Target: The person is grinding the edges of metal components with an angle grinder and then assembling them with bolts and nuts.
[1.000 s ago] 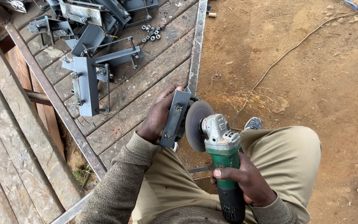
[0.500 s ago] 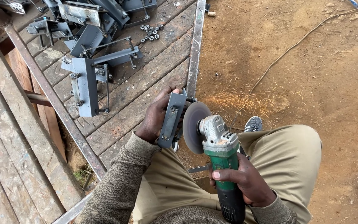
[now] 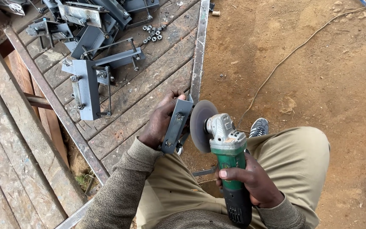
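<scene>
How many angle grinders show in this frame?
1: a green angle grinder, gripped by the right hand, its disc beside the grey metal bracket in the left hand. None shows among the brackets on the planks.

This is an outdoor metal workshop, set up on bare brown dirt ground with small stones and a long cord trailing across it. A rough wooden plank platform with a steel edge holds a pile of grey metal brackets with bolts in them, and a little heap of loose nuts. A green angle grinder with a round disc is held next to a grey metal piece, the kind of tool used to cut and smooth steel.
</scene>
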